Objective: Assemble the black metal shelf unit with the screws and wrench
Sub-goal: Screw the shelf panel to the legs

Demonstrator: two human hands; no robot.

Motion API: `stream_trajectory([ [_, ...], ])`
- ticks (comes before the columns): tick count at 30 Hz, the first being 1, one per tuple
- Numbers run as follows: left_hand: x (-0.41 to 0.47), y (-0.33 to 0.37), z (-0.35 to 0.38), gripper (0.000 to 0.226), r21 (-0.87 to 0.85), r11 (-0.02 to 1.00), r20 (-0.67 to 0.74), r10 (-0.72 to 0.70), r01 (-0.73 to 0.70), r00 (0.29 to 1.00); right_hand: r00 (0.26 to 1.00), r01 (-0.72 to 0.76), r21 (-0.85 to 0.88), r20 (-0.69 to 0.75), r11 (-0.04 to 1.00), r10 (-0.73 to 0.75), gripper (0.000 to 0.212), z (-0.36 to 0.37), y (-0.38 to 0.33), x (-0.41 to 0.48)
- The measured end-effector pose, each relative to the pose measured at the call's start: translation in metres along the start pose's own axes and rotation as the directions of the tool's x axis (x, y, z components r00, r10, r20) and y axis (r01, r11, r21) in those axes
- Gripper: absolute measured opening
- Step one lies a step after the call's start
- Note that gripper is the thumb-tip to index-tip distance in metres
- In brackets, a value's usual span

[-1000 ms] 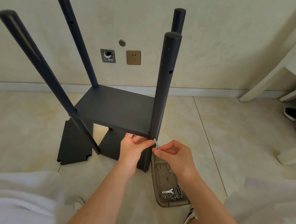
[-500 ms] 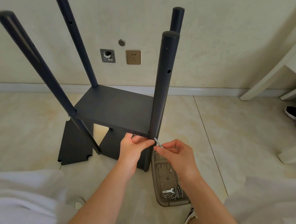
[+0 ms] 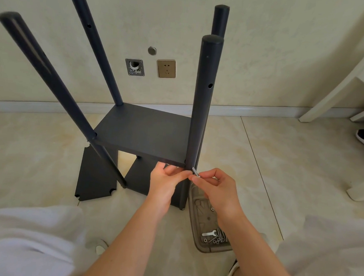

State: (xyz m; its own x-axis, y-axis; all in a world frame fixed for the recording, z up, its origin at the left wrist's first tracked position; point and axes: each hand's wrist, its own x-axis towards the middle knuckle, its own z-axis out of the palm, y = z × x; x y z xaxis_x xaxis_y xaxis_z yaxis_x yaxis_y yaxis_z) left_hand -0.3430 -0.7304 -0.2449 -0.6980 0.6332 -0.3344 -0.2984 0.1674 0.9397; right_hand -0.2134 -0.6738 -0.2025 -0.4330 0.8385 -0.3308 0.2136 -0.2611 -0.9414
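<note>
The left hand [image 3: 164, 185] and right hand [image 3: 216, 189] are bare, and so are both forearms as far as they show. White cloth [image 3: 24, 239] covers both knees. A pale shoe tip [image 3: 100, 248] shows beside the left knee.

The right hand [image 3: 217, 189] has seemingly nudged the screw [image 3: 195, 172] nearer the post [image 3: 201, 109].

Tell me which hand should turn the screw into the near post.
Right. The right hand pinches the screw at the near post, while the left hand grips the shelf panel beside it.
</note>
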Motion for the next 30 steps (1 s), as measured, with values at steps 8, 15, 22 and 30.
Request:
stream_trajectory([
  [8,-0.002,0.003,-0.005,0.041,-0.096,0.995,0.081,-0.009,0.017,0.997,1.000,-0.013,-0.003,-0.021,1.000,0.013,0.017,0.008,-0.003,0.006],
  [15,0.003,0.007,-0.005,0.015,-0.197,0.980,0.094,-0.022,0.040,0.995,1.000,-0.005,-0.030,-0.020,1.000,0.005,0.015,0.010,-0.004,0.008],
  [22,0.004,0.007,-0.002,0.015,-0.194,0.981,0.077,-0.007,0.021,0.997,0.997,0.068,-0.098,-0.022,0.993,-0.070,0.016,0.008,0.000,0.011],
  [30,0.002,0.006,-0.001,0.020,-0.181,0.983,0.087,0.000,0.016,0.996,0.989,0.141,-0.121,-0.022,0.983,-0.145,0.014,0.008,0.001,0.012],
])
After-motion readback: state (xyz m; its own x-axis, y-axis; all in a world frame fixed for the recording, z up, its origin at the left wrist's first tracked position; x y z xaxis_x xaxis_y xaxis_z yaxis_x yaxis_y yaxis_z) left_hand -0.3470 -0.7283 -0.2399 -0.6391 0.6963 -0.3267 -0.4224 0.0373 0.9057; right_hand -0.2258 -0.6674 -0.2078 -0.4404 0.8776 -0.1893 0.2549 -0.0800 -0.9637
